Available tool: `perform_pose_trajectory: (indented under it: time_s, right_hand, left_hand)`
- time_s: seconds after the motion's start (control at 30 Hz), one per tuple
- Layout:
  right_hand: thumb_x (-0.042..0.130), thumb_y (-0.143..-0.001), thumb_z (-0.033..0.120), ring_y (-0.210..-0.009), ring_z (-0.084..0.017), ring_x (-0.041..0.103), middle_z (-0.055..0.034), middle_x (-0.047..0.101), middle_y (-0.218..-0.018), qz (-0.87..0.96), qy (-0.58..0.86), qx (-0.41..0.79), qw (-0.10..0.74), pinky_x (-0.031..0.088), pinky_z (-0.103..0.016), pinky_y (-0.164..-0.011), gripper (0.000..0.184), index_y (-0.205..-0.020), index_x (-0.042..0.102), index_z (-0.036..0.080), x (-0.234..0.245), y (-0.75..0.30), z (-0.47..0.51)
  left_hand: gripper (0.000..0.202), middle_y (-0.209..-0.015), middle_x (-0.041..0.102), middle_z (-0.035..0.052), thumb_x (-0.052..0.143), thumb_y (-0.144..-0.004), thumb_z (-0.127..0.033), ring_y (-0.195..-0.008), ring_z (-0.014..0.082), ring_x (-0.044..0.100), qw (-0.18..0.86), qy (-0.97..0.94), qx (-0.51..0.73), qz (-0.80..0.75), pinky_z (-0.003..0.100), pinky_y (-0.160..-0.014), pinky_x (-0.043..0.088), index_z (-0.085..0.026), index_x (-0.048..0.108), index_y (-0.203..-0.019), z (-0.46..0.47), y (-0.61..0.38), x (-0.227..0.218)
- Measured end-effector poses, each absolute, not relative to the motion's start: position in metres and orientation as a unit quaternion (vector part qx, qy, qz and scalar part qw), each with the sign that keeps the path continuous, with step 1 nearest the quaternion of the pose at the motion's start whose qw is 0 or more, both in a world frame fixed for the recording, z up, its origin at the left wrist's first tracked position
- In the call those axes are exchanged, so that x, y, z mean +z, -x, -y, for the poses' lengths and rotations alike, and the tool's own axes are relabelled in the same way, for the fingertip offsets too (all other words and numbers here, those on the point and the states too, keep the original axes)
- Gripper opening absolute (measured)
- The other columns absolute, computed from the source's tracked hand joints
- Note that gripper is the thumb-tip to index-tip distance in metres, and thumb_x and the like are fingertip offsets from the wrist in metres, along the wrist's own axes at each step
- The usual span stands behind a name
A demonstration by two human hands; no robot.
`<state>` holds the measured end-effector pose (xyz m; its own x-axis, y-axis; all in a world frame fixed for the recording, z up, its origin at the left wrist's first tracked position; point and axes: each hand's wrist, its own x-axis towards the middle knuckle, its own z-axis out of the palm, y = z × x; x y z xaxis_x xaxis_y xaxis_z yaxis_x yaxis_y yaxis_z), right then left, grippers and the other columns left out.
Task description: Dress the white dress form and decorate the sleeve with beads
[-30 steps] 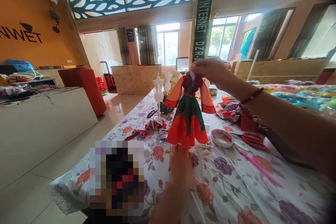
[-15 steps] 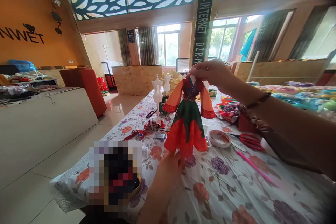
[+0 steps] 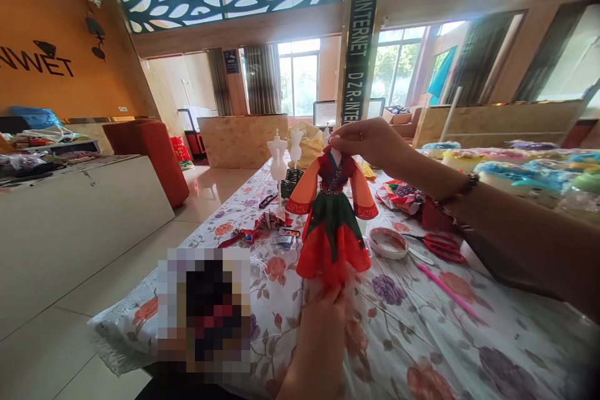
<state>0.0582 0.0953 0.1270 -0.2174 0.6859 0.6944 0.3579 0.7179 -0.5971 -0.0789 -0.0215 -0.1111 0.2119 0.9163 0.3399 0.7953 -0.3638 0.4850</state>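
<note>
The small dress (image 3: 333, 219) stands upright just right of the frame's centre, front to the camera, its crossed maroon bodice trimmed with beadlike dots, orange sleeves spread down and outward to patterned red cuffs, green-over-red skirt flaring toward the lower middle.

A red chair (image 3: 145, 162) stands beside a white counter (image 3: 84, 219).

Right wrist (image 3: 447, 180) — dark beaded bracelet (image 3: 469, 184); left forearm (image 3: 321, 337) — bare.
</note>
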Motion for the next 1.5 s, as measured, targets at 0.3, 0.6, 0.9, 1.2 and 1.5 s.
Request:
perform_pose_trajectory:
  time_s: [0.3, 0.6, 0.9, 1.2, 1.5]
  right_hand:
    - [0.068, -0.071, 0.032, -0.072, -0.017, 0.069, 0.0015, 0.073, -0.072, 0.760, 0.318, 0.220, 0.523, 0.058, -0.037, -0.072, 0.008, -0.073, 0.070, 0.024, 0.120, -0.059, -0.092]
    - [0.068, -0.074, 0.030, -0.075, -0.016, 0.067, 0.0009, 0.071, -0.077, 0.789, 0.332, 0.087, 0.510, 0.054, -0.034, -0.076, 0.016, -0.088, 0.068, 0.023, 0.118, -0.062, -0.081]
    - [0.059, -0.081, 0.042, -0.092, -0.022, 0.064, -0.0050, 0.068, -0.097, 0.729, 0.394, 0.081, 0.553, 0.053, -0.040, -0.081, 0.022, -0.095, 0.060, 0.026, 0.073, -0.104, -0.070]
    - [0.066, -0.074, 0.044, -0.078, -0.026, 0.068, -0.0018, 0.072, -0.085, 0.731, 0.446, 0.298, 0.421, 0.053, -0.043, -0.072, 0.014, -0.084, 0.068, 0.034, -0.009, -0.131, -0.052]
    - [0.069, -0.075, 0.048, -0.075, -0.013, 0.060, -0.0027, 0.070, -0.085, 0.611, 0.373, 0.494, 0.493, 0.047, -0.026, -0.070, 0.032, -0.085, 0.069, 0.018, -0.028, -0.106, -0.049]
  left_hand:
    - [0.022, -0.075, 0.068, 0.0043, 0.062, -0.071, -0.001, -0.072, 0.0175, 0.065, 0.110, -0.721, 0.382, -0.568, 0.030, -0.066, 0.052, -0.019, 0.073, -0.065, 0.015, 0.080, -0.107]
    - [0.024, -0.069, 0.067, 0.0026, 0.058, -0.068, 0.000, -0.065, 0.0163, 0.061, 0.096, -0.755, 0.324, -0.562, 0.027, -0.060, 0.047, -0.019, 0.068, -0.059, 0.008, 0.082, -0.096]
    - [0.037, -0.079, 0.069, 0.0076, 0.043, -0.068, 0.007, -0.070, 0.0189, 0.062, 0.040, -0.769, 0.280, -0.573, 0.026, -0.062, 0.046, -0.018, 0.069, -0.075, 0.008, 0.073, -0.095]
    - [0.054, -0.102, 0.068, 0.0099, 0.039, -0.076, 0.001, -0.101, 0.0281, 0.060, 0.009, -0.784, 0.297, -0.545, 0.042, -0.088, 0.047, -0.023, 0.063, -0.118, 0.027, 0.067, -0.089]
    - [0.058, -0.108, 0.066, 0.0142, 0.046, -0.077, 0.001, -0.102, 0.0316, 0.061, -0.201, -0.790, 0.179, -0.551, 0.048, -0.091, 0.048, -0.015, 0.053, -0.132, 0.021, 0.065, -0.108]
